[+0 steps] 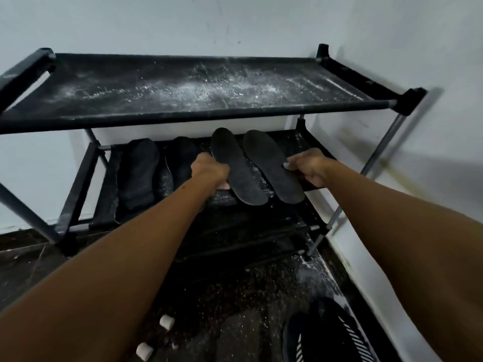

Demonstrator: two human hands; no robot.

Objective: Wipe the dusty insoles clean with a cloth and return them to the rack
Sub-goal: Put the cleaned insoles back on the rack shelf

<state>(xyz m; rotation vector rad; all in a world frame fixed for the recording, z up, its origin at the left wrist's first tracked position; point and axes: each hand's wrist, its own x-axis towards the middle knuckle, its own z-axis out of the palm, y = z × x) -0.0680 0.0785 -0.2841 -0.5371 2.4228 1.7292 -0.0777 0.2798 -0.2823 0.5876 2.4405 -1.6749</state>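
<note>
Black fabric stretched over a dark frame makes up the rack, which fills the upper and middle of the frame against a pale wall. Its top shelf is strewn with white dust across the centre and right. Below the rack, the dark floor in the lower middle of the frame is also speckled with white powder.

On the lower shelf, at centre frame, two dark insoles are held side by side, toes pointing away. The left insole is gripped by the left hand, whose fingers curl around its left edge near the middle. The right insole is held by the right hand, thumb pressed on its upper face at the right edge and the other fingers curled beneath. Both heels hang past the shelf's front edge.

To the left on the same shelf lie two more dark insoles, flat and side by side, with dust between them.

In the lower right corner a black item with white stripes lies on the floor; what it is cannot be told. In the lower middle, two small white cylinders lie on the floor, near each other.
</note>
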